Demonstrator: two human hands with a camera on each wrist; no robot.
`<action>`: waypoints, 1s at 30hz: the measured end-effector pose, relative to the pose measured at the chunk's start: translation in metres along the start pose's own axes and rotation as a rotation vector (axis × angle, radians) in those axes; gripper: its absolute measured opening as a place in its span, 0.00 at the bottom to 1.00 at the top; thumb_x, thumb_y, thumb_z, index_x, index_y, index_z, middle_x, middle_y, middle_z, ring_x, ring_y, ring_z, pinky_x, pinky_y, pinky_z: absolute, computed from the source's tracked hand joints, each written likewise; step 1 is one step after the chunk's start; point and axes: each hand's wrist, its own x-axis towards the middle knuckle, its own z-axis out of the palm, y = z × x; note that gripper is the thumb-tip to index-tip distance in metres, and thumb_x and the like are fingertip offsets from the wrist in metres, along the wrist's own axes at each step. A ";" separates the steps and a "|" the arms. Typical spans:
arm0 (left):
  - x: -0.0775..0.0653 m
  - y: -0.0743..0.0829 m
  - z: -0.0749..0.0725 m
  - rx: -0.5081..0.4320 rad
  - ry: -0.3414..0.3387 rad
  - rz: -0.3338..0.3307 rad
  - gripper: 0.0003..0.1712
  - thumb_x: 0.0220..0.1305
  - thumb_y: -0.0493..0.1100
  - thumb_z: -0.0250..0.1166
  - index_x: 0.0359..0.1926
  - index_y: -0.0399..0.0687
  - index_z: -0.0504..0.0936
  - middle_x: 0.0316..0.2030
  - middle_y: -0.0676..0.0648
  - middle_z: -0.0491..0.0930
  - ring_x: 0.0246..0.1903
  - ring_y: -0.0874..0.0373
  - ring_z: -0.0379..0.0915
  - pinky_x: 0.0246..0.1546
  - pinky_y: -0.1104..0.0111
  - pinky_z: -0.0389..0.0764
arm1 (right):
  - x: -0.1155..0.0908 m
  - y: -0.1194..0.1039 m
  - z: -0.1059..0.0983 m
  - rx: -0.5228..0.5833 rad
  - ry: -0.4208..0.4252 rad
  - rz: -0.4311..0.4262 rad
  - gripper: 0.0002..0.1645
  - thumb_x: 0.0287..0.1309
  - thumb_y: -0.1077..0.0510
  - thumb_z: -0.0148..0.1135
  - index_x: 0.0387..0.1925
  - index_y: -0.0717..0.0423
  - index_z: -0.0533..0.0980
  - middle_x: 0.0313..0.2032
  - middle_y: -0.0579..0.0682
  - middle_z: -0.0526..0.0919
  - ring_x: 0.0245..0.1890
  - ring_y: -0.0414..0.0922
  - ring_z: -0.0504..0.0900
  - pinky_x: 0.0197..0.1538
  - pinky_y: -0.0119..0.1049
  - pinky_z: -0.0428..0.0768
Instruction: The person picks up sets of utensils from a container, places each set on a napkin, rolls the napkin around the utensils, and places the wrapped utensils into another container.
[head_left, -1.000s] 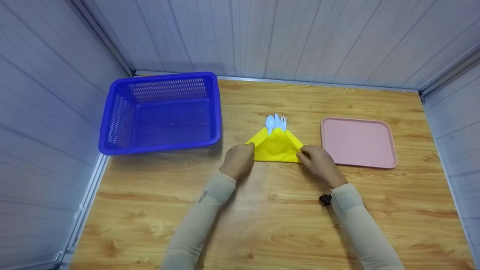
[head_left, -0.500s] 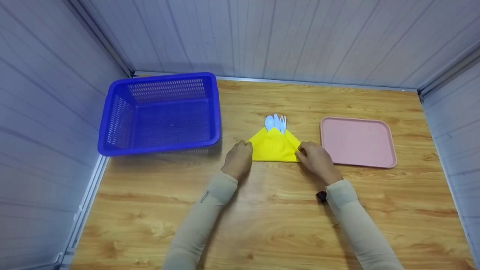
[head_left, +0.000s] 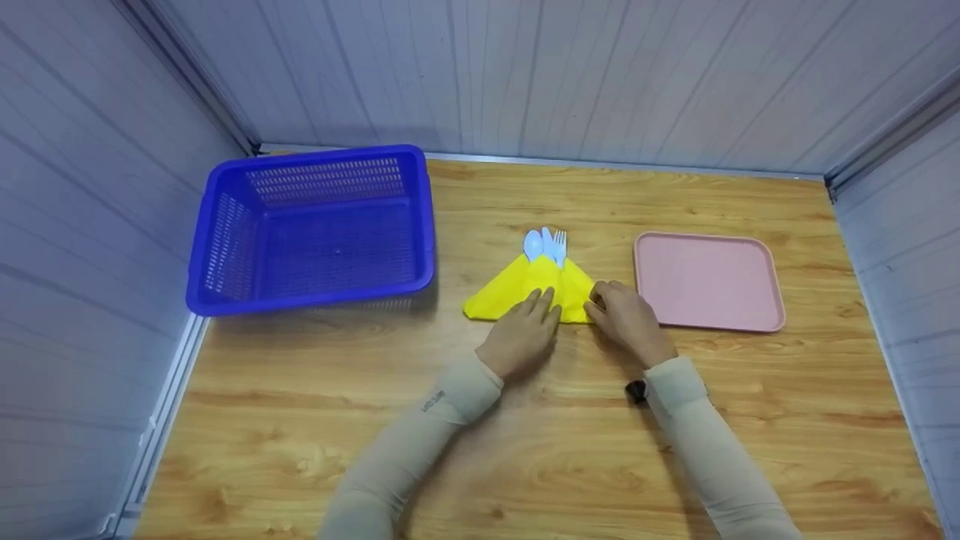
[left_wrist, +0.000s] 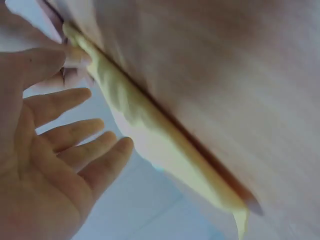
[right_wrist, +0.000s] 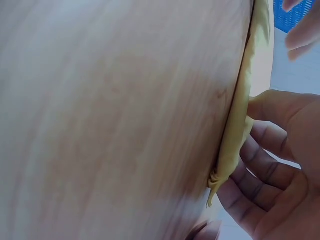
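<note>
A yellow cloth napkin (head_left: 495, 298), folded to a triangle-like shape, lies on the wooden table. The heads of a pale blue spoon (head_left: 533, 244), knife (head_left: 548, 241) and fork (head_left: 560, 241) stick out of its far side; their handles are hidden in the cloth. My left hand (head_left: 523, 334) is over the napkin's near middle, its fingers extended; the left wrist view shows them spread beside the cloth (left_wrist: 150, 132). At the napkin's right corner my right hand (head_left: 630, 319) pinches the cloth (right_wrist: 235, 135) between thumb and fingers, as the right wrist view shows.
A blue plastic basket (head_left: 315, 298) with slotted sides stands at the left, nothing in it. To the right of the napkin lies a pink rectangular tray (head_left: 709, 281). Pale panel walls (head_left: 495, 75) enclose the table (head_left: 570, 465) at the back and sides.
My left hand has let go of the napkin's left corner and moved right, over its middle, fingers now straight. The left corner is now uncovered. My right hand stays at the right corner.
</note>
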 end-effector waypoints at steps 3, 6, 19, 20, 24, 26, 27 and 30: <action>0.001 0.003 0.004 0.011 -0.078 -0.019 0.32 0.78 0.52 0.49 0.75 0.42 0.62 0.75 0.38 0.54 0.73 0.43 0.53 0.67 0.55 0.65 | 0.000 0.000 0.001 0.002 -0.010 0.009 0.12 0.65 0.56 0.65 0.39 0.63 0.80 0.31 0.55 0.78 0.29 0.51 0.77 0.34 0.47 0.78; 0.002 0.004 0.007 0.014 -0.090 -0.032 0.33 0.77 0.53 0.49 0.76 0.44 0.60 0.75 0.39 0.54 0.72 0.43 0.54 0.66 0.54 0.66 | 0.000 -0.001 0.001 -0.001 -0.015 0.021 0.11 0.64 0.56 0.65 0.39 0.62 0.79 0.30 0.54 0.78 0.29 0.50 0.76 0.34 0.47 0.78; 0.007 0.006 0.006 0.038 -0.128 -0.069 0.34 0.76 0.56 0.51 0.76 0.47 0.61 0.75 0.42 0.56 0.72 0.46 0.54 0.65 0.54 0.68 | 0.000 -0.003 -0.004 -0.007 0.024 0.053 0.17 0.62 0.54 0.70 0.44 0.64 0.78 0.36 0.59 0.77 0.34 0.54 0.76 0.38 0.50 0.78; 0.007 0.006 0.006 0.048 -0.130 -0.068 0.34 0.76 0.56 0.51 0.76 0.47 0.61 0.76 0.42 0.55 0.72 0.46 0.55 0.64 0.54 0.68 | 0.000 -0.003 -0.004 -0.015 0.027 0.061 0.20 0.61 0.54 0.70 0.46 0.64 0.78 0.39 0.60 0.77 0.36 0.55 0.76 0.40 0.51 0.78; 0.009 0.007 0.004 0.085 -0.139 -0.064 0.34 0.76 0.57 0.50 0.76 0.48 0.61 0.76 0.46 0.54 0.72 0.46 0.56 0.62 0.53 0.71 | 0.002 -0.005 -0.006 -0.026 -0.003 0.118 0.28 0.62 0.51 0.69 0.54 0.68 0.75 0.47 0.66 0.76 0.45 0.61 0.75 0.49 0.55 0.77; 0.011 0.008 0.003 0.107 -0.138 -0.061 0.33 0.77 0.56 0.50 0.75 0.48 0.63 0.76 0.48 0.55 0.71 0.46 0.57 0.60 0.53 0.74 | 0.003 -0.006 -0.008 -0.026 -0.033 0.149 0.30 0.62 0.51 0.69 0.56 0.68 0.74 0.49 0.67 0.75 0.48 0.61 0.75 0.52 0.56 0.76; 0.011 0.009 0.003 0.114 -0.136 -0.062 0.32 0.77 0.56 0.50 0.75 0.48 0.63 0.76 0.48 0.57 0.70 0.46 0.58 0.58 0.53 0.74 | 0.004 -0.006 -0.008 -0.024 -0.046 0.160 0.31 0.62 0.51 0.69 0.57 0.69 0.74 0.50 0.67 0.75 0.49 0.62 0.75 0.52 0.56 0.76; 0.013 0.010 0.001 0.134 -0.131 -0.064 0.29 0.78 0.53 0.48 0.73 0.48 0.66 0.74 0.49 0.61 0.69 0.47 0.61 0.55 0.53 0.77 | 0.007 -0.007 -0.010 -0.023 -0.091 0.192 0.32 0.62 0.50 0.69 0.58 0.69 0.73 0.50 0.67 0.74 0.48 0.61 0.75 0.52 0.55 0.76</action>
